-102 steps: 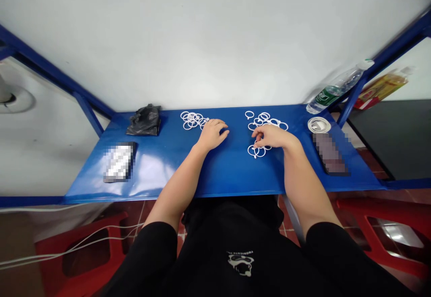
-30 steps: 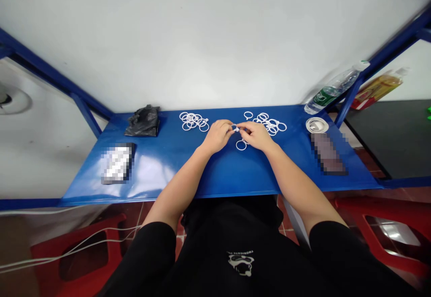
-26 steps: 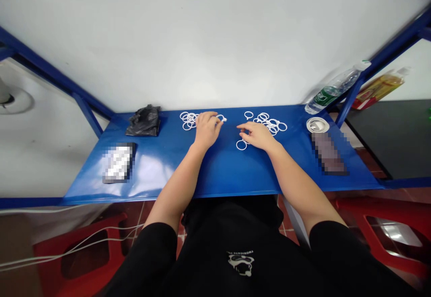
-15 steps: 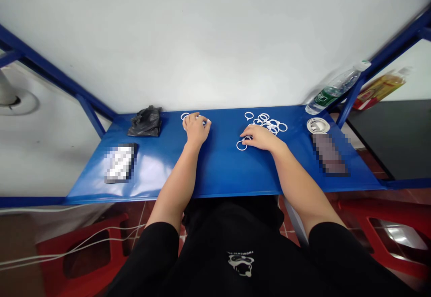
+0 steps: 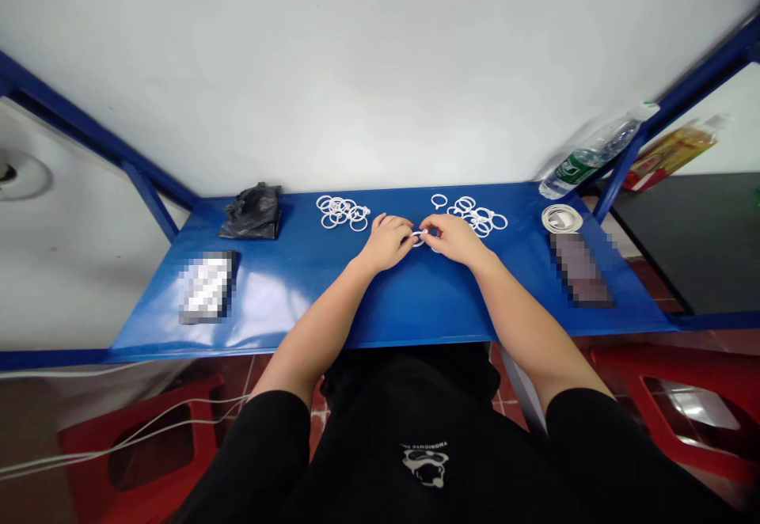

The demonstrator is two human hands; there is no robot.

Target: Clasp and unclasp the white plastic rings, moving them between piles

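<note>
My left hand (image 5: 387, 241) and my right hand (image 5: 453, 238) meet at the middle of the blue table (image 5: 392, 302). Both pinch one small white ring (image 5: 419, 237) between their fingertips, just above the tabletop. A pile of white rings (image 5: 342, 212) lies behind my left hand. A second, looser pile of white rings (image 5: 478, 217) lies behind my right hand, close to its knuckles.
A crumpled black bag (image 5: 252, 212) sits at the back left, a flat dark device (image 5: 207, 286) nearer the left front. A round metal lid (image 5: 561, 218), a second dark device (image 5: 580, 269) and a plastic bottle (image 5: 594, 153) lie right. Red stools (image 5: 682, 413) stand below.
My left hand came back from the left pile to the centre. My right hand lifted the ring from the table, and both hands now pinch it together.
</note>
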